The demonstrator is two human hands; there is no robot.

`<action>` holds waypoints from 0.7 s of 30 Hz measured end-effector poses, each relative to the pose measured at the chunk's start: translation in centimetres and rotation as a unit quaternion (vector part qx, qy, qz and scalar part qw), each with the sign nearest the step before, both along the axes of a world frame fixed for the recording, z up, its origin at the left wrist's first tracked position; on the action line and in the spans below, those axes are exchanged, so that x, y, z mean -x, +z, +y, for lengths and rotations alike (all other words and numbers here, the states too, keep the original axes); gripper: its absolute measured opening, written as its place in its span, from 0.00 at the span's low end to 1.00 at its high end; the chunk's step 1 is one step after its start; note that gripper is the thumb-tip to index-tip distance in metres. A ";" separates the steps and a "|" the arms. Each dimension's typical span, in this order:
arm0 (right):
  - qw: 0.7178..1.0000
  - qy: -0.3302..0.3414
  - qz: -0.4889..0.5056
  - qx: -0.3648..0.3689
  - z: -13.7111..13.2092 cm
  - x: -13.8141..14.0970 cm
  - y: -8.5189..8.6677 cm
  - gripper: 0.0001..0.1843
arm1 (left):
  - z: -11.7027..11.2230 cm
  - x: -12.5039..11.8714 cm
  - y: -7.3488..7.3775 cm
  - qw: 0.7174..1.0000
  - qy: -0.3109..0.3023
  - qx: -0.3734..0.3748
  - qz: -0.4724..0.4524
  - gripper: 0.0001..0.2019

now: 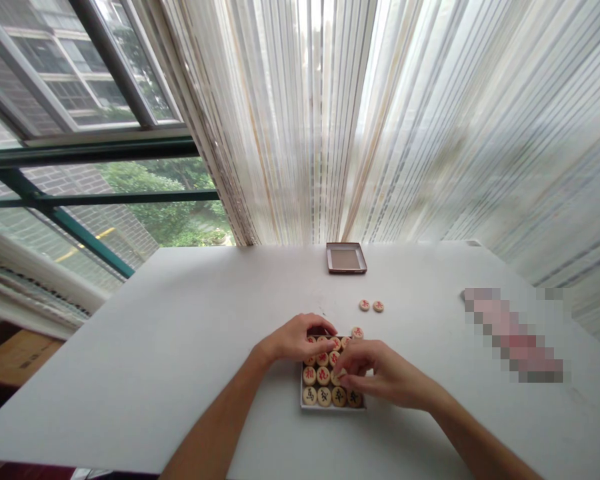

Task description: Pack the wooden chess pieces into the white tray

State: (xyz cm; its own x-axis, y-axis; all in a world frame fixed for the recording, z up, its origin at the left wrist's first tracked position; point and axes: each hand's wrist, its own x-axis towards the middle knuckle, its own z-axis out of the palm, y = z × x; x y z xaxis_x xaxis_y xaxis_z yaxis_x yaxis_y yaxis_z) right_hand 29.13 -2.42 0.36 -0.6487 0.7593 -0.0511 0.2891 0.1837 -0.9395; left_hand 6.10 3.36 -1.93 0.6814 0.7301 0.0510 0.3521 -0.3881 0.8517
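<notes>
A small white box (304, 403) sits on the white table (180, 333), filled with round wooden chess pieces (323, 397) marked in red and black. My left hand (293, 339) rests curled on the box's far left edge, fingers bent over the top pieces. My right hand (380, 375) lies over the box's right side, fingertips pinched on a piece inside it. One loose piece (357, 332) lies just past the box's far right corner. Two more loose pieces (371, 306) lie side by side farther back.
A dark red box lid (346, 258) lies upturned near the table's far edge, under striped sheer curtains (380, 120). A blurred-out patch (515, 337) covers something at the right. An open window (80, 167) is at the left.
</notes>
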 end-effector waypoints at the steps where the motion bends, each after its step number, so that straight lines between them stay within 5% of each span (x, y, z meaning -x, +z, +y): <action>1: 1.000 -0.005 -0.019 -0.016 -0.1 0.1 -0.1 0.05 | 0.0 0.0 0.0 1.000 0.000 -0.002 0.002 0.17; 8: 0.989 -0.027 -0.103 -0.099 -0.4 0.8 -0.8 0.03 | -0.1 0.0 0.3 1.000 -0.005 -0.006 0.006 0.17; 16: 0.978 -0.012 -0.089 -0.186 -0.4 1.2 -1.3 0.03 | -0.1 0.0 0.3 1.000 -0.004 -0.019 0.013 0.16; 21: 0.966 -0.078 -0.089 -0.230 0.4 0.0 -0.8 0.05 | -0.3 0.2 0.9 0.999 -0.015 -0.020 0.026 0.18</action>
State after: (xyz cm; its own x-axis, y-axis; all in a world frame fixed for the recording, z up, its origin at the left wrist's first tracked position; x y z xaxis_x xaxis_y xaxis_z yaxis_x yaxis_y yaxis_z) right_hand 29.15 -1.97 -0.44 -0.5361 0.8164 0.2146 0.4964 0.5105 -0.7021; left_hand 5.93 3.08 -1.01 0.7056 0.7073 0.0432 0.3838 -0.4327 0.8157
